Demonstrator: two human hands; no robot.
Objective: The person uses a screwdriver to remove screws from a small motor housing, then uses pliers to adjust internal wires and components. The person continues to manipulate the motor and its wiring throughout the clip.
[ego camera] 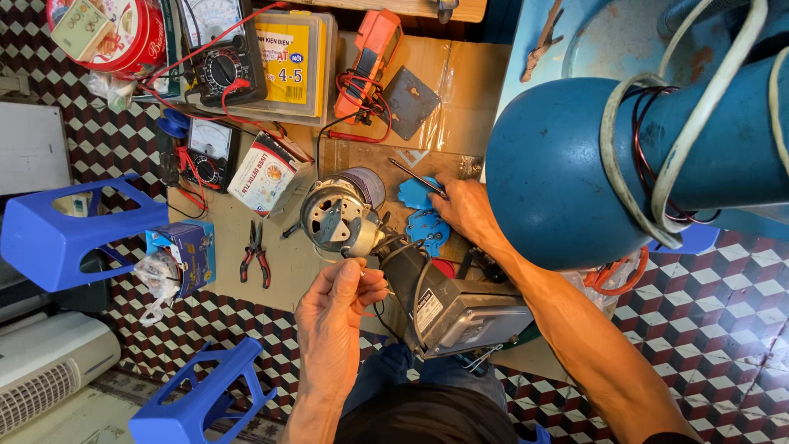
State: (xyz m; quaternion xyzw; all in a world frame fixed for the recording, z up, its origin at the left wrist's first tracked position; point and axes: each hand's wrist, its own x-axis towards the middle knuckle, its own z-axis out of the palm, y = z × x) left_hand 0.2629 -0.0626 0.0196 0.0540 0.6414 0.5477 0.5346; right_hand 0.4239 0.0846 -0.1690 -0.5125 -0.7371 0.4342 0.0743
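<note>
Left hand [333, 308] pinching thin wires [371, 284] beside motor [339, 215], right hand [464, 210] gripping slim tool [417, 177], pliers [256, 255] nearby

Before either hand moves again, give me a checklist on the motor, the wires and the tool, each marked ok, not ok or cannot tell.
1. Left hand grips the thin wires coming off the motor: ok, fingers pinch them.
2. Small electric motor rests steady on the cardboard: ok, it lies on its side, untouched by either hand.
3. Right hand has the thin metal tool: ok, its fingers close on the near end.
4. Wire ends bare or insulated: cannot tell, too small.
5. Red-handled pliers within reach: ok, lying left of the motor.
6. Grey box-shaped device clear of the wires: not ok, it sits right beside them.
</note>
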